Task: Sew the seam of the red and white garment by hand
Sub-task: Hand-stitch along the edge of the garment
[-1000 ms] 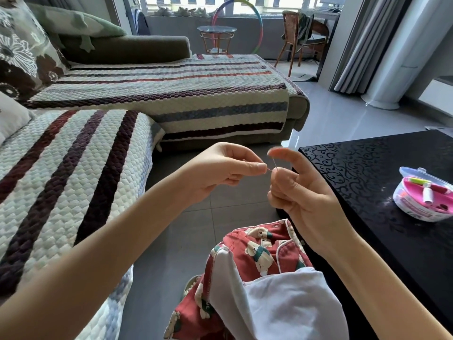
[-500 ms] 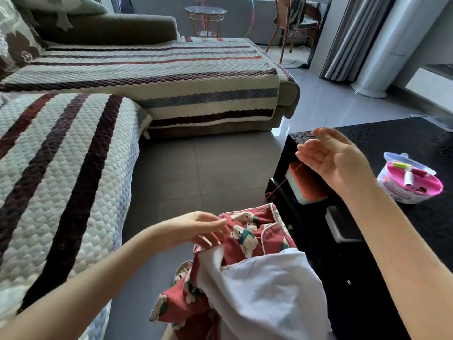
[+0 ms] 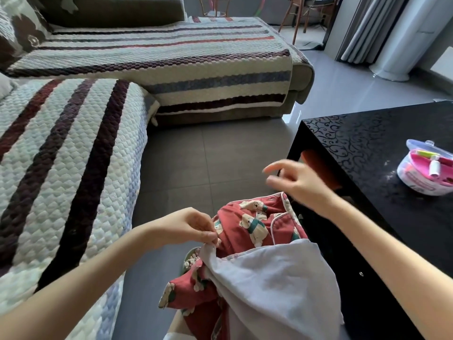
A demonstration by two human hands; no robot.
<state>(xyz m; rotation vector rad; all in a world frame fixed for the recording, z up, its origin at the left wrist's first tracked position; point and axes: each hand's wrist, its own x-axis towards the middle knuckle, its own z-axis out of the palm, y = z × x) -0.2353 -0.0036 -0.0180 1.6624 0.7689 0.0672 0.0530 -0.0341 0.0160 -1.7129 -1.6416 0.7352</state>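
The red garment (image 3: 241, 233) with a bear print and a white lining (image 3: 269, 280) lies bunched on my lap at the bottom centre. My left hand (image 3: 186, 229) pinches the garment's edge where red cloth meets white lining. My right hand (image 3: 299, 185) hovers above the garment's far side, blurred, with its fingers stretched to the left. No needle or thread shows in the blur, so I cannot tell whether it holds one.
A black table (image 3: 367, 143) stands close on the right, with a round pink-and-white sewing kit (image 3: 426, 173) on top and an orange object (image 3: 316, 160) on its shelf. A striped quilted sofa (image 3: 61, 168) fills the left. Grey floor tiles (image 3: 208, 168) lie between.
My right hand came down from beside the table edge towards the garment. My left hand dropped from the needle to the garment and now pinches its edge. The view tilted downward.
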